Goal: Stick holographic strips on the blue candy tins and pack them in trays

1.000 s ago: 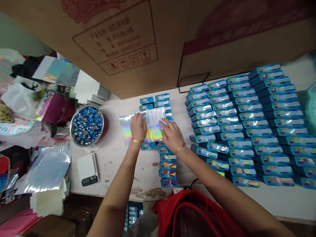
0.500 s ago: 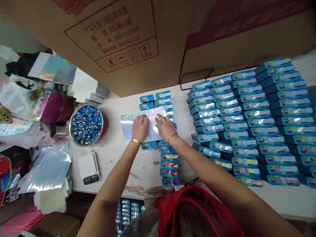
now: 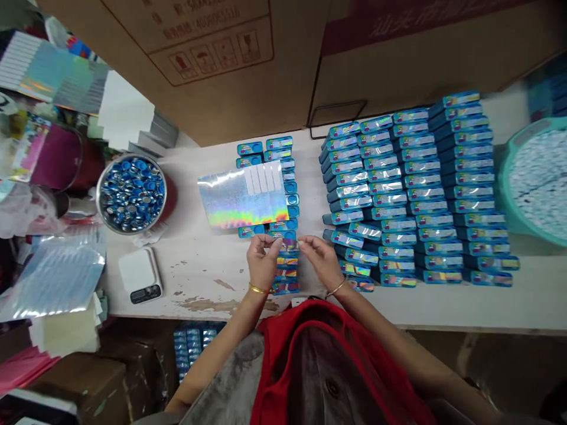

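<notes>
My left hand (image 3: 262, 258) and my right hand (image 3: 321, 257) are raised close together over the near end of a row of small blue boxes (image 3: 284, 260). Between their pinched fingertips they stretch a thin holographic sticker strip (image 3: 290, 240). Just beyond the hands a holographic sticker sheet (image 3: 241, 196), with several strips peeled from its right part, lies across the blue boxes.
A large block of stacked blue boxes (image 3: 416, 189) fills the right of the white table (image 3: 199, 271). A metal bowl of blue caps (image 3: 132, 193) and a small white scale (image 3: 140, 275) sit left. Cardboard cartons (image 3: 274, 65) stand behind; a teal basin (image 3: 534, 177) sits far right.
Both hands left the holographic sheet and came back toward me, now holding a strip pulled off it. The camera view shifted downward.
</notes>
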`<state>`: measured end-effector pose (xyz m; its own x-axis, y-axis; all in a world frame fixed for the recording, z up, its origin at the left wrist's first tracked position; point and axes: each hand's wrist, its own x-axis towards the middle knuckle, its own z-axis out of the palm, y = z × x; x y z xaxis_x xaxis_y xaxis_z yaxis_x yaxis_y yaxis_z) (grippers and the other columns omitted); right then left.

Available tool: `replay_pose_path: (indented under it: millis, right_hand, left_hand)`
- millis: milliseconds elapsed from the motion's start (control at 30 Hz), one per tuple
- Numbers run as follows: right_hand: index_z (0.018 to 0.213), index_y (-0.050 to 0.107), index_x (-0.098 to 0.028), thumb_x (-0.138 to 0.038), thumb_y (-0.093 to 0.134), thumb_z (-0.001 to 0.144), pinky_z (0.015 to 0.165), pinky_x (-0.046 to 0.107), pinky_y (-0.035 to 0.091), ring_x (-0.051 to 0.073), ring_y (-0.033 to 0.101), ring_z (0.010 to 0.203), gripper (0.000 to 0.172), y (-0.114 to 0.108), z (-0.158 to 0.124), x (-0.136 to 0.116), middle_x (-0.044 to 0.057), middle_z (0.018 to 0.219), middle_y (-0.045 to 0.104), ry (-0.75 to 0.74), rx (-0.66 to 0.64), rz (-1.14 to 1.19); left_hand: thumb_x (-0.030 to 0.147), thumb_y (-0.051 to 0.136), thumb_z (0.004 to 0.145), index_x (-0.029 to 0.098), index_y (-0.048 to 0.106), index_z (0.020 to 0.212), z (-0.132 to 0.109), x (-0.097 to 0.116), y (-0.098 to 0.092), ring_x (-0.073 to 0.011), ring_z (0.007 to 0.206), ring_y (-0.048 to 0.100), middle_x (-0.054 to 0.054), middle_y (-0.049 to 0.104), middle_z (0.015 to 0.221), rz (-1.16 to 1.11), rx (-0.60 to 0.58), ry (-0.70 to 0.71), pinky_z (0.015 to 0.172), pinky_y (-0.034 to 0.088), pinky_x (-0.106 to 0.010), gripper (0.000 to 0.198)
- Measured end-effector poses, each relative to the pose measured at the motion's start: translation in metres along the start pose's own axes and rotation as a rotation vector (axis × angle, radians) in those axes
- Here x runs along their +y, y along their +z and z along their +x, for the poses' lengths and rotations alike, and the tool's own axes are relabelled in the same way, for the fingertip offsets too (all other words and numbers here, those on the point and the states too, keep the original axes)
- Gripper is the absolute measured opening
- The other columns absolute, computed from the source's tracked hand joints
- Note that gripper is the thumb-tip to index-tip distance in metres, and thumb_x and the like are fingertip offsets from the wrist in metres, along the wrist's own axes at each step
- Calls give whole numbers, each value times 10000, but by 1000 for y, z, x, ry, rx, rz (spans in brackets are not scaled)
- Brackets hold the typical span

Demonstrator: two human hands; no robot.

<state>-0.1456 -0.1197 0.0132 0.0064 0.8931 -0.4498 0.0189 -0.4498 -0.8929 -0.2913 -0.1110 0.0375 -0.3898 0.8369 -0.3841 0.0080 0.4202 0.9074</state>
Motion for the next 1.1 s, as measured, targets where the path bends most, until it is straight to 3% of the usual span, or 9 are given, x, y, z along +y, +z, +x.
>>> replay_pose_path:
  millis: [167,433,567,700,800,1000,1100]
  right_hand:
    - [703,597,-205,-508,556,837,630,272,435,152,520,651,334,4,8,10,-6,666,594,-49,28,-81]
    - [702,589,-216,-403,463,872,676,302,410,191,544,710,282,-5,40,31,42,715,610,-223,24,-483]
    - [780,617,-209,-394,462,867,711,309,424,203,574,741,257,-2,47,45,51,742,630,-218,19,-528]
    - [1064,593,-185,-391,499,827,624,279,408,180,542,628,327,2,47,57,-11,660,573,-83,65,-519]
    - [1056,577,-207,-322,492,809,600,265,370,166,520,594,285,4,52,60,-34,630,549,-55,57,-581]
    - [930,598,-210,-232,526,775,547,263,291,176,531,616,172,2,77,46,-8,641,585,-19,-64,-795]
    - [958,604,-186,-220,503,823,563,268,318,191,552,635,172,0,79,26,23,679,618,-79,-20,-884]
  left_hand:
    - [315,689,736,193,533,696,6,-20,8,-114,657,513,23,541,671,96,-13,23,678,438,-248,202]
    - [233,665,767,207,580,685,21,-33,14,-221,920,531,-36,568,880,624,110,159,871,391,-384,121]
    - [252,664,784,208,577,777,21,-39,16,-272,1012,523,-64,551,973,797,118,159,876,382,-431,98]
    - [307,710,741,207,502,1032,23,-40,13,-292,1083,512,-84,533,1092,824,159,124,880,395,-444,371]
    - [327,745,701,201,461,1066,27,-38,11,-307,1112,505,-99,524,1133,825,158,78,884,399,-455,479]
    - [309,750,697,199,491,1026,24,-37,12,-311,1096,526,-99,545,1109,840,145,46,847,423,-446,433]
    - [317,710,751,198,529,951,33,-29,-1,-240,921,576,-55,583,949,746,81,133,776,447,-376,295]
